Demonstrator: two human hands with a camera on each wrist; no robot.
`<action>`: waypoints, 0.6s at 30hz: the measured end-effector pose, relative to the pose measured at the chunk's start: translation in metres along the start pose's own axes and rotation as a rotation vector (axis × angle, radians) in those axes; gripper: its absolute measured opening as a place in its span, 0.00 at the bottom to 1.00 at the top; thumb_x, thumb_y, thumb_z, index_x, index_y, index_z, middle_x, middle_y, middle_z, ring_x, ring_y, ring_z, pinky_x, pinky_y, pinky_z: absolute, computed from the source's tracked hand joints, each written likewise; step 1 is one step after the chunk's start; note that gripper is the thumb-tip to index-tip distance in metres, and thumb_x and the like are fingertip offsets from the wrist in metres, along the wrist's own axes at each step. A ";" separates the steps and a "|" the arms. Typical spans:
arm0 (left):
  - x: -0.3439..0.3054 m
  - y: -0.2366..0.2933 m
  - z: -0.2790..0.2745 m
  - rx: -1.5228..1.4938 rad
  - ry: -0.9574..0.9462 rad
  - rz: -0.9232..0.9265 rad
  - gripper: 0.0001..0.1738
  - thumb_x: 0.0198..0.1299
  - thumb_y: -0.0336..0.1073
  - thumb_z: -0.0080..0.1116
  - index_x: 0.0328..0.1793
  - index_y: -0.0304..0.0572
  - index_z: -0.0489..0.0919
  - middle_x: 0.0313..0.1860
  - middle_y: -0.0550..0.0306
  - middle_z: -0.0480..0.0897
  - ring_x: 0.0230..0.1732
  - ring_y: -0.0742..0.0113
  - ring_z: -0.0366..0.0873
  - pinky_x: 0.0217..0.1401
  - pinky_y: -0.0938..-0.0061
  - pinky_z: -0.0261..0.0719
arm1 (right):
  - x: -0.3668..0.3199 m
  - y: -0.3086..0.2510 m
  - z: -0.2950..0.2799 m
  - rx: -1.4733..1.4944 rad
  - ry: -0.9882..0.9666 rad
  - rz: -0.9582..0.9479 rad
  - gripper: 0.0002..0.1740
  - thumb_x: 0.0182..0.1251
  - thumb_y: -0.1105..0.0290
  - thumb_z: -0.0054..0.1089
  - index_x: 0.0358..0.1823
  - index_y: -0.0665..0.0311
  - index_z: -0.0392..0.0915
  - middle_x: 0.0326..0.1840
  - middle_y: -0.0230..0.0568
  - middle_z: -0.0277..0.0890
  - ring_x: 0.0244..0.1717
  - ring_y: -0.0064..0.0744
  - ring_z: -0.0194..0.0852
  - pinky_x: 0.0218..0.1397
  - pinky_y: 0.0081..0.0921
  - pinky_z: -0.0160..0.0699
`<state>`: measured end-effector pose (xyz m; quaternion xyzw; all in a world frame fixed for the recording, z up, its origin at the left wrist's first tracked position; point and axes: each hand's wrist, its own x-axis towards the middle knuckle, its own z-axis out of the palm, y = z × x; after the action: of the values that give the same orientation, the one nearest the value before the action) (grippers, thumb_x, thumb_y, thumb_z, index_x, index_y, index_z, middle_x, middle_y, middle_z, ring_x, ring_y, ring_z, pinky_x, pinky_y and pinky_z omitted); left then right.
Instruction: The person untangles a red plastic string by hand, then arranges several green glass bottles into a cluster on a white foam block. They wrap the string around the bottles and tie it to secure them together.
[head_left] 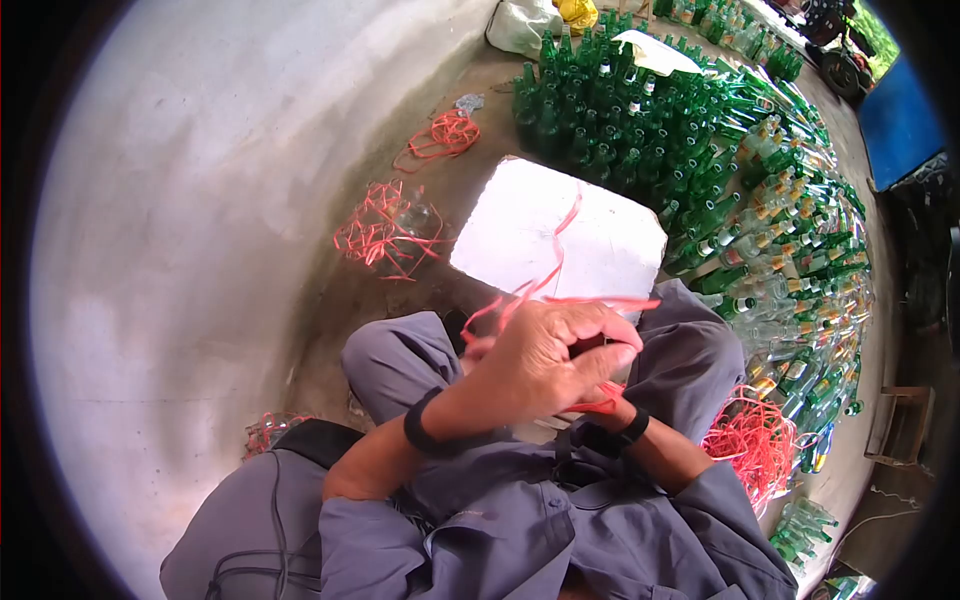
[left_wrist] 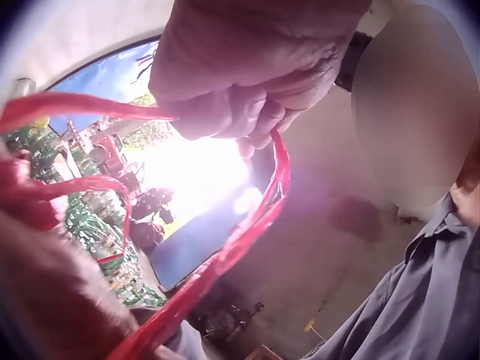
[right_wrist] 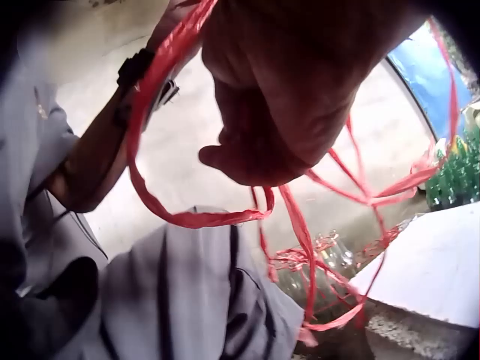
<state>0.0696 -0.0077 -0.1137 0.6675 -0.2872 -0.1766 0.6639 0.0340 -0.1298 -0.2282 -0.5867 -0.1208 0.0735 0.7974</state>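
Observation:
My left hand [head_left: 550, 360] is in front of my lap, thumb and forefinger brought together, gripping red plastic twine [head_left: 560, 240]. Beneath it, mostly hidden in the head view, is my right hand [right_wrist: 300, 90]; its curled fingers hold the same twine in the right wrist view. One loop of twine [right_wrist: 195, 220] hangs below those fingers, and more strands spread toward the floor. A long strand lies across the top of a white block [head_left: 520, 215] ahead of my knees. In the left wrist view a taut strand [left_wrist: 217, 259] runs diagonally between the two hands.
Green glass bottles [head_left: 610, 110] stand packed beyond the block, and many clear and green ones lie at the right. Tangled twine heaps lie at left [head_left: 385, 230] and beside my right hip [head_left: 755, 440]. A pale wall [head_left: 200, 250] rises at left.

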 end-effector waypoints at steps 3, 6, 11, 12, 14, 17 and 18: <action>0.000 0.021 0.002 -0.010 -0.027 -0.008 0.06 0.68 0.29 0.64 0.47 0.35 0.86 0.38 0.58 0.87 0.37 0.78 0.81 0.42 0.80 0.79 | -0.011 0.000 -0.001 0.101 0.031 0.097 0.10 0.74 0.68 0.57 0.48 0.67 0.80 0.39 0.37 0.81 0.41 0.22 0.80 0.40 0.22 0.78; -0.001 0.001 0.001 0.021 0.047 0.050 0.11 0.68 0.32 0.64 0.53 0.34 0.84 0.49 0.51 0.87 0.45 0.71 0.83 0.49 0.76 0.81 | -0.018 0.000 -0.008 0.207 0.056 0.194 0.10 0.75 0.67 0.57 0.47 0.67 0.80 0.36 0.37 0.81 0.38 0.22 0.80 0.37 0.23 0.78; -0.006 -0.087 0.001 0.150 0.392 0.152 0.22 0.70 0.42 0.64 0.61 0.33 0.81 0.56 0.47 0.84 0.52 0.64 0.84 0.55 0.72 0.80 | -0.027 -0.058 -0.061 -0.050 0.064 0.309 0.18 0.81 0.61 0.50 0.37 0.69 0.79 0.24 0.37 0.77 0.25 0.27 0.76 0.31 0.25 0.75; -0.012 -0.103 0.003 0.150 0.391 0.155 0.22 0.70 0.42 0.64 0.61 0.33 0.81 0.56 0.47 0.84 0.52 0.64 0.84 0.55 0.72 0.80 | -0.029 -0.066 -0.070 0.046 0.120 0.218 0.20 0.82 0.60 0.49 0.35 0.69 0.77 0.22 0.37 0.75 0.23 0.27 0.74 0.29 0.25 0.73; -0.025 -0.119 0.003 -0.185 -0.015 -0.305 0.21 0.70 0.45 0.63 0.56 0.32 0.83 0.44 0.48 0.88 0.44 0.67 0.85 0.49 0.72 0.81 | -0.030 -0.083 -0.083 0.207 0.197 0.062 0.23 0.82 0.56 0.48 0.32 0.66 0.74 0.20 0.34 0.69 0.20 0.25 0.67 0.26 0.25 0.67; -0.034 -0.112 0.005 0.204 -0.293 -0.379 0.21 0.71 0.44 0.63 0.58 0.33 0.83 0.44 0.52 0.88 0.48 0.72 0.83 0.53 0.72 0.80 | -0.027 -0.114 -0.106 0.316 0.367 -0.081 0.23 0.83 0.51 0.45 0.33 0.62 0.71 0.21 0.29 0.61 0.18 0.22 0.57 0.25 0.24 0.60; -0.041 -0.126 0.008 0.233 -0.214 -0.259 0.19 0.70 0.45 0.64 0.52 0.34 0.85 0.37 0.52 0.88 0.42 0.72 0.84 0.48 0.73 0.81 | -0.026 -0.120 -0.116 0.342 0.406 -0.146 0.22 0.84 0.51 0.44 0.34 0.61 0.70 0.22 0.28 0.59 0.19 0.21 0.55 0.26 0.23 0.59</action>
<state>0.0513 0.0055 -0.2443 0.7485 -0.2865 -0.2962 0.5196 0.0382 -0.2796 -0.1491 -0.4358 0.0137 -0.0837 0.8960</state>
